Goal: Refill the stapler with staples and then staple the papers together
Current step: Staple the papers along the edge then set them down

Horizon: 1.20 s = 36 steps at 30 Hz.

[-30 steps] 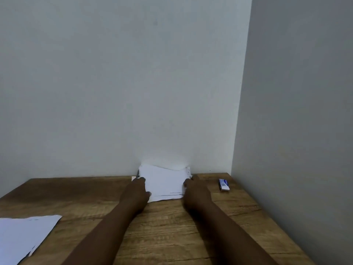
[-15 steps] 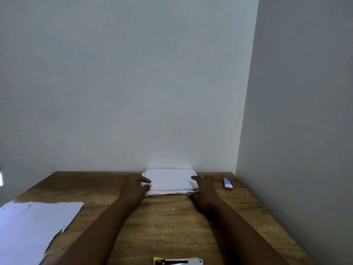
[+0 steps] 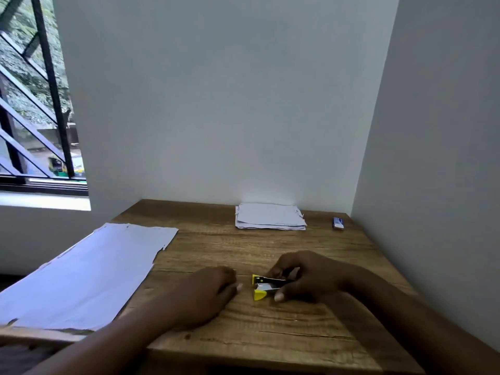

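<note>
A small yellow and black stapler [image 3: 263, 286] lies on the wooden desk [image 3: 284, 328] near its front. My right hand [image 3: 305, 277] is curled over the stapler's right end, fingers and thumb gripping it. My left hand [image 3: 208, 290] rests on the desk just left of the stapler, fingers loosely bent, holding nothing. A neat stack of white papers [image 3: 270, 216] sits at the back of the desk against the wall. A small blue and white staple box [image 3: 338, 222] lies in the back right corner.
Large white sheets [image 3: 89, 272] cover the desk's left side and overhang its edge. Walls close the back and right. A barred window [image 3: 35, 104] is at the upper left.
Both hands have left the paper stack at the back and come to the front of the desk. The right hand has taken hold of the stapler. The camera view has pulled back and down.
</note>
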Tool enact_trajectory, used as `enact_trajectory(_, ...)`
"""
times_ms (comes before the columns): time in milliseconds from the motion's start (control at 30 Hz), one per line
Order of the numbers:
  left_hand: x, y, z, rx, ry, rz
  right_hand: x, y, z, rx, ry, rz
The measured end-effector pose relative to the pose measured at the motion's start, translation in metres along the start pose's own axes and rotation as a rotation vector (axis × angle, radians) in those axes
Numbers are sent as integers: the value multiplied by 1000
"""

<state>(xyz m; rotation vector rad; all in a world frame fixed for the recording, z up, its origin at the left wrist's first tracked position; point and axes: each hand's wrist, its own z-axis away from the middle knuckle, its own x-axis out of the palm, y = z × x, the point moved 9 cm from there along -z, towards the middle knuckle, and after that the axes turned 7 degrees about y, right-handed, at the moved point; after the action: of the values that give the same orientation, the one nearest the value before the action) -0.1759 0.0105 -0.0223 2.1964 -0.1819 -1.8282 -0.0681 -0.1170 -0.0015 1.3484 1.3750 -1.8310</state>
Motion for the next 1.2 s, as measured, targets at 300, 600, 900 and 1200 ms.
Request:
enact_trajectory(300,66,89,44,124,-39,-357,-48,12,14,35,315,106)
enact_trajectory(600,33,124,-41,-160,256,856,-88,57,28,322,566,-145)
enact_trajectory(900,27,128,-156,-275,96,1126,-84,115,21,584,808,-507)
enact_trajectory(1200,75,130,-256,-185,142,996,-103,175,0,595,1058,-258)
